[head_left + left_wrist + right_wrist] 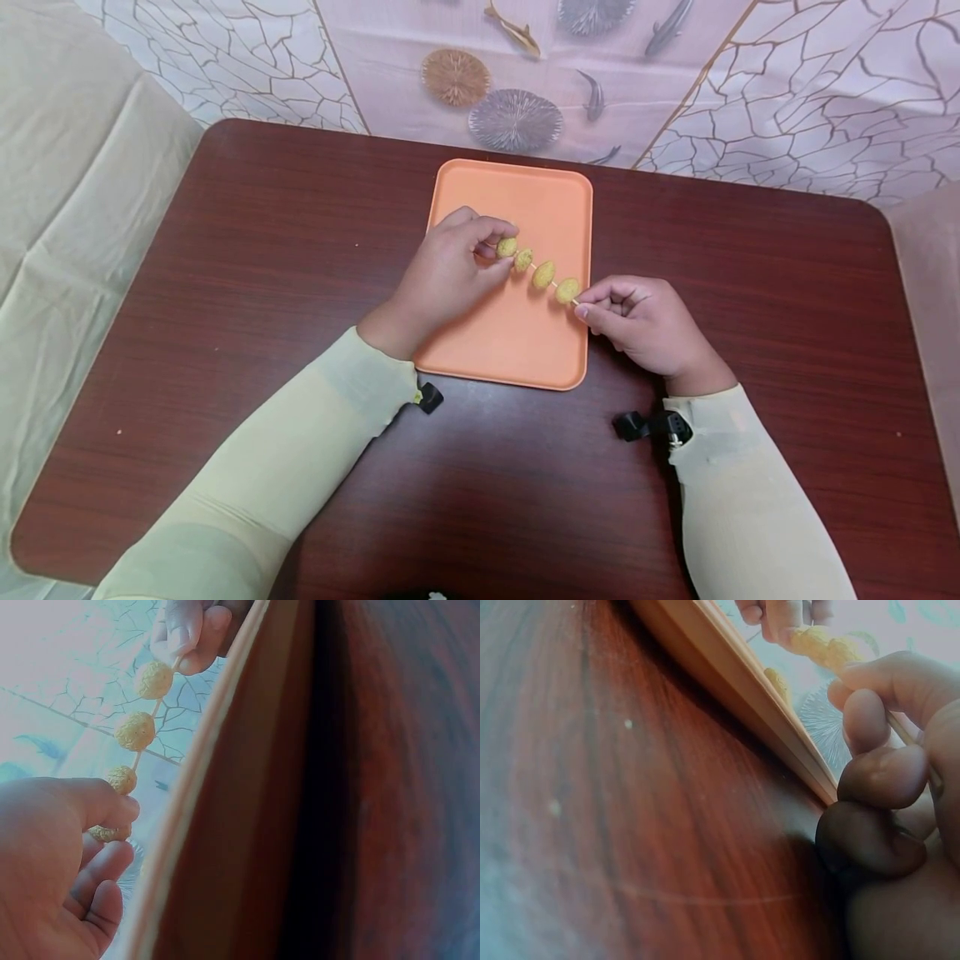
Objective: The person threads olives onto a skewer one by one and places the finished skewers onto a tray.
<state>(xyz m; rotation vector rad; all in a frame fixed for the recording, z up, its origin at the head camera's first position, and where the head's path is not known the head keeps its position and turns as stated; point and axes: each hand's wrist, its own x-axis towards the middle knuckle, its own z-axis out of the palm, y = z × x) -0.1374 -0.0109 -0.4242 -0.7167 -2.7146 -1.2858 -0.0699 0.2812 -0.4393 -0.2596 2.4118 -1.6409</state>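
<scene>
A thin wooden skewer carries several yellow, rough-skinned balls, held slantwise above an orange tray. My left hand pinches the ball at the skewer's far left end between thumb and fingers. At the other end, my right hand grips the bare stick just past the last ball, over the tray's right edge. In the right wrist view the stick runs back under the curled fingers of the right hand. Small gaps of stick show between the balls in the left wrist view.
The tray lies on a dark red-brown table with rounded corners. Behind the table hangs a patterned cloth with fish and round motifs. Pale cloth covers the left side. Black straps with small devices are at both wrists.
</scene>
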